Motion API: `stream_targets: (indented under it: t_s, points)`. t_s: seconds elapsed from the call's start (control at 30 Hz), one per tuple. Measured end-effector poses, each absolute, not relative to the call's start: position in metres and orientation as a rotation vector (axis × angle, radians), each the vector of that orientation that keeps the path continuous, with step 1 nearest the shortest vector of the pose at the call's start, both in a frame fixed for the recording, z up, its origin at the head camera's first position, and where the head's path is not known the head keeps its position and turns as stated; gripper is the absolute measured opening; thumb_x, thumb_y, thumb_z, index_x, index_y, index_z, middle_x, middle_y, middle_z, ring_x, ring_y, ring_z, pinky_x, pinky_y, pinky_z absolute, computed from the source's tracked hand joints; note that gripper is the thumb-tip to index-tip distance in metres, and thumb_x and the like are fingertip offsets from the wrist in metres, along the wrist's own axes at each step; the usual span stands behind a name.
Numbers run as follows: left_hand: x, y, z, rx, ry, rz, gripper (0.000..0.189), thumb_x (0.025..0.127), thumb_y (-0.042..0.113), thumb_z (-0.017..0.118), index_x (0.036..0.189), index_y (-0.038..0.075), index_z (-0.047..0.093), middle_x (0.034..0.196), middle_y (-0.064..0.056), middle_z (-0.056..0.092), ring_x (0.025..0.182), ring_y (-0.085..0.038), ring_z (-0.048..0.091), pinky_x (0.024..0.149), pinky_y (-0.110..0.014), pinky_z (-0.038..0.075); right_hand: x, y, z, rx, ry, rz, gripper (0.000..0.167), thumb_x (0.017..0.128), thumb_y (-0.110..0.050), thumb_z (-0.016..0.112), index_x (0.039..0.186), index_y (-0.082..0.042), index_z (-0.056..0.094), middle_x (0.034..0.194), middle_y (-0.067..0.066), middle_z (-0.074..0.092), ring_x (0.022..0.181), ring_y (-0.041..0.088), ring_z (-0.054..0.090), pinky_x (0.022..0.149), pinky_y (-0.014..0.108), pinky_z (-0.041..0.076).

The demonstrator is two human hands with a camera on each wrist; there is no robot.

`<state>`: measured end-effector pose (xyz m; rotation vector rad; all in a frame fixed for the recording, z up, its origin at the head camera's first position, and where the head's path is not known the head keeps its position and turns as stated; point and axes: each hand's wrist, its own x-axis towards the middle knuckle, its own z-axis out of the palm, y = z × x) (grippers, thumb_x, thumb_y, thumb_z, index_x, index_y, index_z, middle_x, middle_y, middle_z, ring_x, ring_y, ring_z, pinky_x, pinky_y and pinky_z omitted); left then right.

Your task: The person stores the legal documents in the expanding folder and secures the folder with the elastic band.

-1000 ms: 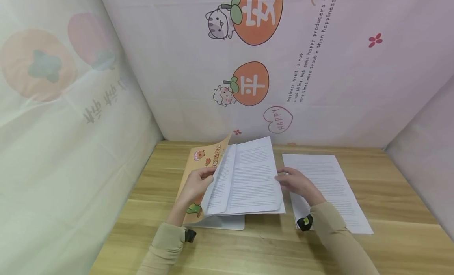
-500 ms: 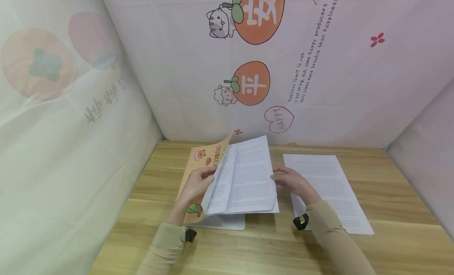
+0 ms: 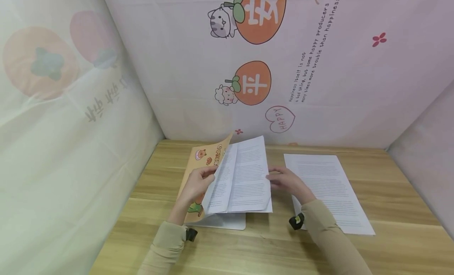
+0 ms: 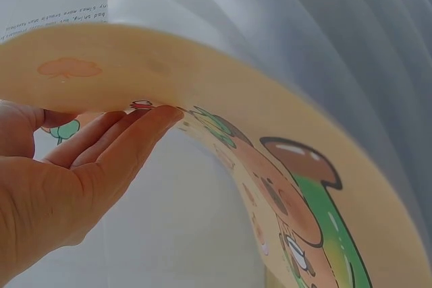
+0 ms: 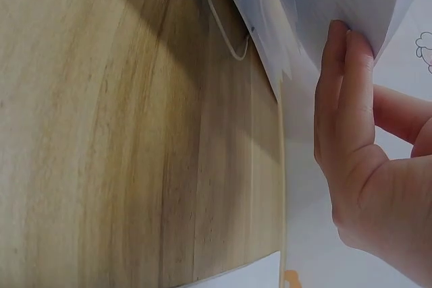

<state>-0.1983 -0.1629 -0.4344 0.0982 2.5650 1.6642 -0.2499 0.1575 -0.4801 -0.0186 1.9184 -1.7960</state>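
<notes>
A folder with an orange cartoon-print cover (image 3: pixel 203 158) stands partly open on the table in the head view. My left hand (image 3: pixel 196 184) grips it at the raised cover, which bends in a curve over the fingers in the left wrist view. Several printed white sheets (image 3: pixel 248 176) spread rightward from inside the folder, their near corners slightly curled. At their right edge my right hand (image 3: pixel 287 182) pinches the pages between thumb and fingers. In the right wrist view the fingertips (image 5: pixel 358 45) lie against the underside of the pages, above the table.
Another printed sheet (image 3: pixel 330 192) lies flat on the wooden table (image 3: pixel 262 251) at the right, partly under the right forearm. The folder's pale lower part (image 3: pixel 227 222) shows beneath the pages. A white printed cloth (image 3: pixel 177 70) hangs behind and at the sides.
My right hand has moved left with the right edge of the sheets, so the spread of pages is narrower. My left hand stays on the folder cover.
</notes>
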Motion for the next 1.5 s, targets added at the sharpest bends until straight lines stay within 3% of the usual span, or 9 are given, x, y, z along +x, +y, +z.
stream_targets:
  t_s: [0.47, 0.87, 1.1, 1.3, 1.5]
  points:
    - [-0.198, -0.162, -0.435, 0.100, 2.545, 1.688, 0.042, 0.091, 0.008, 0.054, 0.132, 0.004, 0.063, 0.128, -0.015, 0.068, 0.112, -0.024, 0.067, 0.092, -0.036, 0.055, -0.251, 0.147, -0.482, -0.032, 1.893, -1.818, 0.049, 0.097, -0.002, 0.051, 0.141, 0.014, 0.034, 0.100, 0.002, 0.066, 0.086, 0.006, 0.066, 0.078, 0.019, 0.056]
    - [-0.199, -0.163, -0.439, 0.108, 2.561, 1.668, 0.042, 0.092, 0.008, 0.053, 0.132, 0.004, 0.063, 0.128, -0.014, 0.068, 0.113, -0.024, 0.066, 0.095, -0.039, 0.054, -0.244, 0.146, -0.477, -0.081, 1.986, -1.695, 0.052, 0.097, -0.004, 0.051, 0.144, 0.010, 0.034, 0.122, 0.024, 0.062, 0.093, 0.012, 0.066, 0.088, 0.029, 0.057]
    - [-0.199, -0.163, -0.439, 0.098, 2.562, 1.655, 0.043, 0.091, 0.009, 0.053, 0.133, 0.005, 0.062, 0.129, -0.012, 0.068, 0.115, -0.023, 0.066, 0.096, -0.040, 0.054, -0.242, 0.143, -0.477, -0.076, 2.004, -1.699, 0.049, 0.097, -0.006, 0.055, 0.141, 0.008, 0.039, 0.111, 0.015, 0.065, 0.090, 0.012, 0.066, 0.088, 0.032, 0.058]
    - [-0.199, -0.162, -0.440, 0.095, 2.560, 1.660, 0.042, 0.092, 0.008, 0.054, 0.133, 0.005, 0.062, 0.129, -0.013, 0.068, 0.114, -0.024, 0.066, 0.095, -0.039, 0.054, -0.245, 0.136, -0.475, -0.051, 2.001, -1.722, 0.046, 0.096, -0.004, 0.056, 0.138, 0.008, 0.040, 0.099, 0.009, 0.070, 0.081, 0.010, 0.067, 0.078, 0.024, 0.059]
    - [-0.200, -0.163, -0.441, 0.106, 2.555, 1.677, 0.041, 0.092, 0.008, 0.054, 0.132, 0.005, 0.063, 0.127, -0.013, 0.069, 0.113, -0.024, 0.067, 0.094, -0.039, 0.054, -0.245, 0.129, -0.474, -0.043, 1.981, -1.751, 0.046, 0.096, -0.002, 0.056, 0.137, 0.008, 0.039, 0.099, 0.009, 0.069, 0.078, 0.010, 0.069, 0.077, 0.025, 0.060]
